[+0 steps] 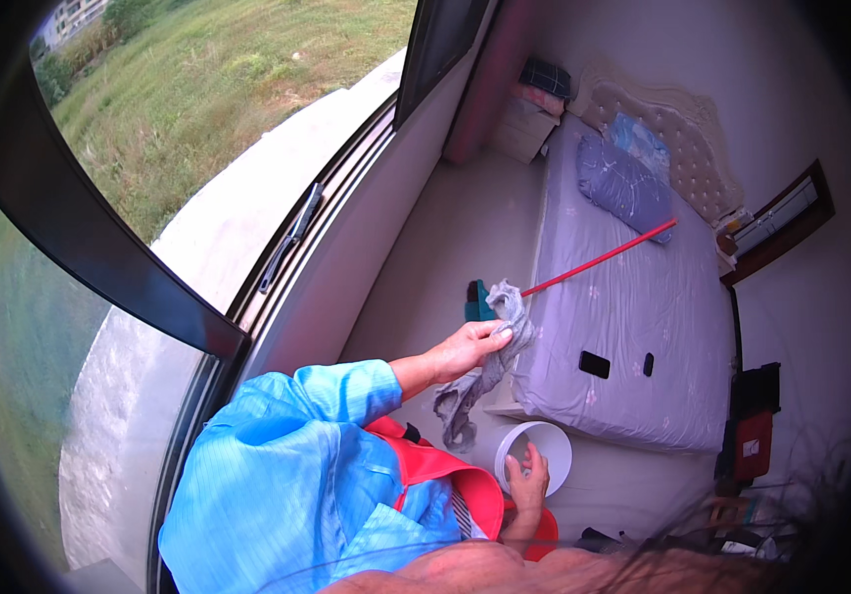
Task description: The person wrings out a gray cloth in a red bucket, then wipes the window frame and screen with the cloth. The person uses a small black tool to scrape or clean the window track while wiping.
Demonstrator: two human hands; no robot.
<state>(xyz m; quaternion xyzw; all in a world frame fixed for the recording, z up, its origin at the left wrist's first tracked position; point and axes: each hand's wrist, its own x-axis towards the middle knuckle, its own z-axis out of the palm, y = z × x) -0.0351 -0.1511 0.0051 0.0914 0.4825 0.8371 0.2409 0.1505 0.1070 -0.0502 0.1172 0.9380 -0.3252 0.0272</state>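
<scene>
A crumpled grey cloth point(518, 330) hangs twisted from my left hand point(474, 347), pinched between thumb and fingers. Its lower end dangles beside the red apron point(444, 464). Over the mouth of a white bucket point(557, 453) is my right hand point(529, 479), its fingers bent and apart with nothing visible in them. Part of a red container point(546, 536) shows below the white bucket. A red pole point(603, 256) extends from behind the cloth across the bed. On the window track lies a dark-handled brush point(292, 237).
The sliding window's dark frame point(114, 260) runs along the left. The bed point(618, 327) bears pillows, a black phone point(594, 364) and a small black object point(648, 364). Teal footwear point(479, 301) sits on the floor beside it. A black-and-red case point(753, 445) stands at the right.
</scene>
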